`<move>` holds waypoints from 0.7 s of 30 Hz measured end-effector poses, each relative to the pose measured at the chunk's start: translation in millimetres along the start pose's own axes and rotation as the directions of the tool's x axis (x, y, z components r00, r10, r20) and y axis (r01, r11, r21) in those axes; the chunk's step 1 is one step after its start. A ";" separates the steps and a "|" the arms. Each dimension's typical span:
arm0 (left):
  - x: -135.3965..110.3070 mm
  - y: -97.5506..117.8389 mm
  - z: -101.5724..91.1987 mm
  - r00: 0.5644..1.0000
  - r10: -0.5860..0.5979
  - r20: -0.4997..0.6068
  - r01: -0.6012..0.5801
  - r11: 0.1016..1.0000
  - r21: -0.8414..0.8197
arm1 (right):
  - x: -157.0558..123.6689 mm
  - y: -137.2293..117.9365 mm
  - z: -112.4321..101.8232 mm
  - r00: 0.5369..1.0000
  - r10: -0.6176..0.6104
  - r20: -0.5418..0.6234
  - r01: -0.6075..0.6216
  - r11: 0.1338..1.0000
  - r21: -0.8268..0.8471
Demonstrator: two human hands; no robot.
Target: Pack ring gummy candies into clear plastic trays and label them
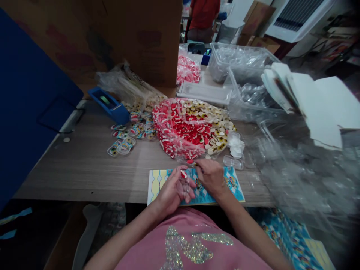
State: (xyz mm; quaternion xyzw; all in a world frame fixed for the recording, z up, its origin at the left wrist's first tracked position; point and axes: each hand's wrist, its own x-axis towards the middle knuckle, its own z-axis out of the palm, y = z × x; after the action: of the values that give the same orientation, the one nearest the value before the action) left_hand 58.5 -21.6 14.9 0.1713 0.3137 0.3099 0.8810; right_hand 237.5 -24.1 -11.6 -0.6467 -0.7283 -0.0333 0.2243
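Observation:
My left hand [172,189] holds a small clear plastic blister shell [184,184] with a red-and-white candy piece at its top. My right hand [210,176] sits just right of it, fingers pinched near the shell and the edge of the candy pile. Both hands rest over a printed blue-and-yellow card sheet [157,182] at the table's front edge. Directly behind them lies a big clear bag [194,127] heaped with red-and-white and yellow ring-shaped candies.
Finished small packs [123,144] lie scattered left of the bag, near a blue tape dispenser [108,103]. Empty clear shells [233,162] and clear bins [239,60] stand to the right. A large cardboard box [112,37] stands behind. A person in red [204,15] is far back.

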 end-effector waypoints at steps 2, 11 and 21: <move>-2.1 1.9 -1.4 0.999 -0.029 0.015 0.030 0.997 -0.065 | 1.8 -1.4 -4.8 0.998 -0.030 -0.062 0.035 0.997 0.074; 9.8 4.7 10.5 0.995 -0.019 -0.098 -0.020 0.924 -0.381 | -3.2 -49.3 -36.3 0.903 -0.386 -0.187 0.425 0.865 0.266; 14.4 16.7 13.4 0.999 -0.012 -0.038 -0.001 0.947 -0.320 | -12.5 -38.9 -53.6 0.986 -0.109 -0.126 0.162 0.807 0.568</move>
State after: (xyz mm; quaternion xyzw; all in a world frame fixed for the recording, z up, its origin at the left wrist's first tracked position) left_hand 68.9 -1.1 26.8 0.0192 0.2771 0.3575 0.8916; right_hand 216.3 -60.1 41.3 -0.4927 -0.7380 0.1443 0.4380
